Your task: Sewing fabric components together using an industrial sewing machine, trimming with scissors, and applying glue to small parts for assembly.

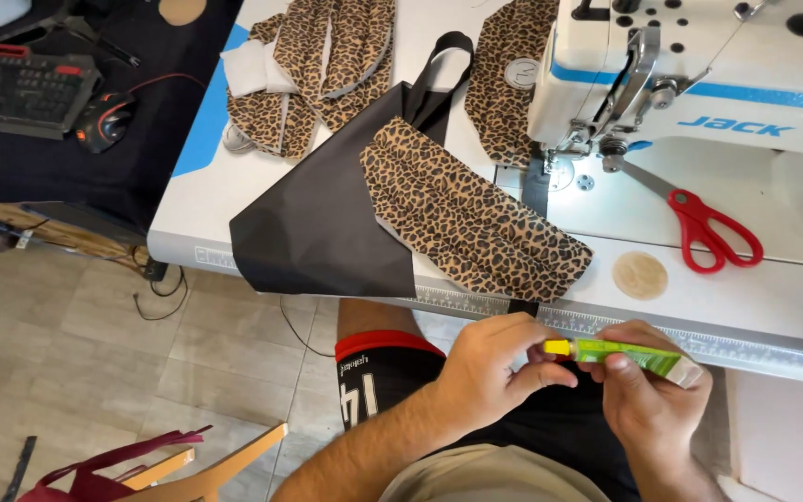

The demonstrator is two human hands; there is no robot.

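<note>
My right hand point(648, 390) grips a small green tube point(634, 353) with a yellow nozzle, held level over my lap. My left hand point(499, 363) pinches the yellow nozzle end of that tube with thumb and fingers. Just above both hands runs the front edge of the white sewing table point(188, 237). A pleated leopard-print fabric piece point(467, 218) lies on a black fabric sheet point(322, 223) near that edge.
A white sewing machine point(699, 65) stands at the back right, red-handled scissors point(713, 228) beside it. More leopard-print pieces point(327, 65) lie at the back. A round tan disc point(640, 276) sits near the edge. A black keyboard point(20, 88) and mouse point(104, 119) sit left.
</note>
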